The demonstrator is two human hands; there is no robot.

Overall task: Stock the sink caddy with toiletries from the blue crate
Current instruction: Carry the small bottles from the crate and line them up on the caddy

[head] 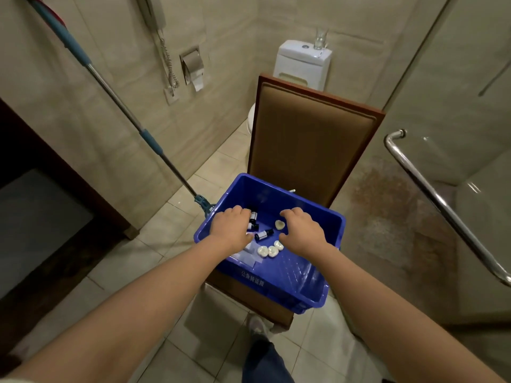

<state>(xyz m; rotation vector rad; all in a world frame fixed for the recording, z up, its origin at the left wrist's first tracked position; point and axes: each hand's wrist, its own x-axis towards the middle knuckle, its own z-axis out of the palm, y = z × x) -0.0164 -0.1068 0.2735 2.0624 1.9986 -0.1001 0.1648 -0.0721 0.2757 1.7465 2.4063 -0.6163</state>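
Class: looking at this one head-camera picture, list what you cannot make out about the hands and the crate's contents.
1. Left hand: its back hides whether the fingers grip a dark bottle, head view.
2. Right hand: its back hides anything beneath the palm.
3. Bottle labels: too small to read.
4. Blue crate lettering: blurred.
5. Sink caddy: outside the frame.

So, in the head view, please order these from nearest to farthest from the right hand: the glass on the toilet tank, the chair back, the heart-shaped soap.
1. Heart-shaped soap, in the blue crate, just left of the right hand.
2. Chair back, behind the crate.
3. Glass, on the toilet tank, farthest back.
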